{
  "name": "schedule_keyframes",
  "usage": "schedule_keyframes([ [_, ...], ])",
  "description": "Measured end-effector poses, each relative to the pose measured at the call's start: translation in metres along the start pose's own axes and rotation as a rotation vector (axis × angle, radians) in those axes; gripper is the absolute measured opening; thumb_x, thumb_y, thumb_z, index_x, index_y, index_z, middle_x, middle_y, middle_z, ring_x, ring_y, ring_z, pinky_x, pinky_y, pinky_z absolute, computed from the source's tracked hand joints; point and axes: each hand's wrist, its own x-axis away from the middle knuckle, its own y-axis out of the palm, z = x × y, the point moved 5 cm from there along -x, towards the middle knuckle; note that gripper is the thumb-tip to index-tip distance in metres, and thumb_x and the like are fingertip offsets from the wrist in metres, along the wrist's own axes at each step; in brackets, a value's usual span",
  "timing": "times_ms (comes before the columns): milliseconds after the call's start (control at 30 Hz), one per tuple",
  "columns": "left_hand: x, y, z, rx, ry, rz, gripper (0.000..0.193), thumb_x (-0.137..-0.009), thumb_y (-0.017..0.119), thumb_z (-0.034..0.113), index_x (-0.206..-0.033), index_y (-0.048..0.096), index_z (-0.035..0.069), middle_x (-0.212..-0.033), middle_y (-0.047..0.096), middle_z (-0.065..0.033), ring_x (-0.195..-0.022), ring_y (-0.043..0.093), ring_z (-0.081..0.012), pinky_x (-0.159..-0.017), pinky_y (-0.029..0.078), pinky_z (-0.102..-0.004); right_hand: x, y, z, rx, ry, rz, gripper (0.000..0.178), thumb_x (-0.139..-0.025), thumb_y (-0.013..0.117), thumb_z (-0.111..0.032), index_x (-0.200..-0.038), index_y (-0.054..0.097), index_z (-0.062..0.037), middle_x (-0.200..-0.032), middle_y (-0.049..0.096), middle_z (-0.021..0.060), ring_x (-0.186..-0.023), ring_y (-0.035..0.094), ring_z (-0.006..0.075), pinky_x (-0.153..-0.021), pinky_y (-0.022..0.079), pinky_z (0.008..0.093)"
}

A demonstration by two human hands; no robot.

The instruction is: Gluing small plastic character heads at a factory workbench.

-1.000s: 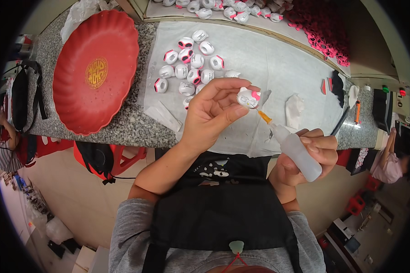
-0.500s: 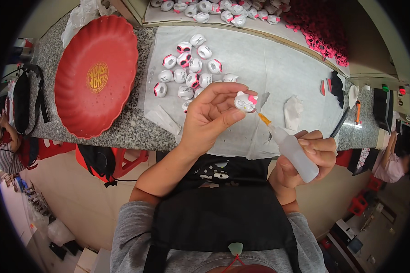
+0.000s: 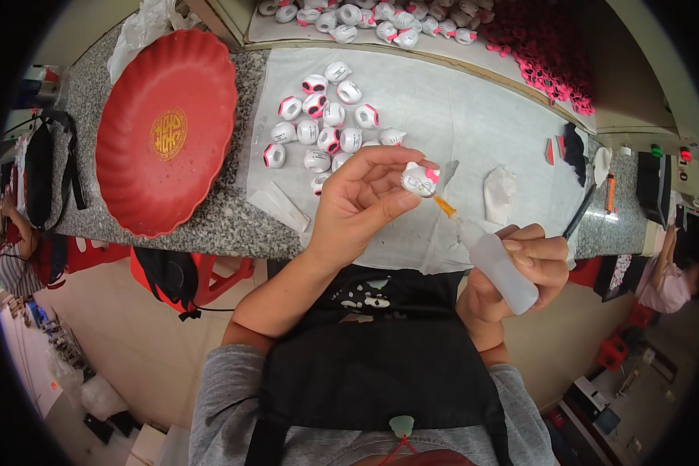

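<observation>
My left hand (image 3: 363,203) pinches a small white toy head with a pink bow (image 3: 419,179) between thumb and fingertips, raised above the table's front edge. My right hand (image 3: 518,268) grips a translucent squeeze bottle (image 3: 495,262) whose orange nozzle tip points up-left and touches the toy head. Beyond my left hand, several more white and pink toy heads (image 3: 322,120) lie grouped on a white sheet (image 3: 458,124).
A big red scalloped tray (image 3: 167,132) lies on the granite counter (image 3: 202,225) at the left. More toy heads (image 3: 365,15) and a heap of pink bows (image 3: 551,54) sit along the back. A crumpled tissue (image 3: 499,190) and dark tools (image 3: 575,147) lie right.
The toy head and the bottle's tip have come together; my left hand turned the piece slightly toward the nozzle. The view shifted a little.
</observation>
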Motion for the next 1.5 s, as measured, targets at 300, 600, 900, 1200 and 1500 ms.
schedule_keyframes([
  [300,-0.0001,-0.0011,0.0019,-0.012,0.026,0.012,0.035,-0.070,0.056,0.001,-0.101,0.041,-0.002,-0.098,0.050,-0.0163,-0.091,0.050,-0.0182,-0.078,0.041,-0.0293,0.0013,-0.0014,0.0008,0.016,0.014,0.046,0.038,-0.055,0.070,-0.014,-0.078,0.042,-0.0041,-0.074,0.041,0.0069,-0.054,0.041,0.0120,-0.046,0.039,0.0214],
  [600,-0.0004,-0.0028,0.0030,-0.039,0.068,0.020,0.033,-0.070,0.054,-0.001,-0.101,0.042,-0.002,-0.099,0.049,-0.0164,-0.092,0.049,-0.0189,-0.078,0.041,-0.0304,0.0024,-0.0019,-0.0008,0.045,0.019,0.004,0.038,-0.055,0.071,-0.015,-0.077,0.043,-0.0034,-0.074,0.042,0.0068,-0.054,0.042,0.0119,-0.046,0.040,0.0215],
  [900,0.0009,0.0011,0.0051,-0.153,0.107,0.009,0.031,-0.070,0.054,-0.003,-0.100,0.045,-0.002,-0.098,0.050,-0.0101,-0.089,0.048,-0.0144,-0.077,0.037,-0.0267,0.0037,-0.0035,0.0024,0.007,0.036,0.067,0.040,-0.055,0.072,-0.014,-0.079,0.042,-0.0034,-0.074,0.042,0.0071,-0.053,0.042,0.0121,-0.045,0.039,0.0214],
  [1200,0.0021,-0.0003,0.0047,-0.262,0.134,0.003,0.030,-0.070,0.055,-0.002,-0.099,0.048,0.000,-0.099,0.050,-0.0070,-0.091,0.046,-0.0141,-0.077,0.036,-0.0260,0.0034,0.0007,0.0018,0.028,0.029,0.016,0.038,-0.056,0.071,-0.014,-0.079,0.042,-0.0032,-0.074,0.042,0.0071,-0.053,0.042,0.0116,-0.045,0.038,0.0210],
  [1500,0.0018,0.0007,0.0044,-0.344,0.175,-0.033,0.031,-0.069,0.055,-0.002,-0.099,0.049,0.001,-0.096,0.050,-0.0051,-0.078,0.043,-0.0115,-0.071,0.035,-0.0239,0.0027,0.0027,-0.0006,0.039,0.042,0.010,0.040,-0.054,0.073,-0.015,-0.079,0.044,-0.0037,-0.073,0.043,0.0063,-0.053,0.042,0.0118,-0.045,0.038,0.0206],
])
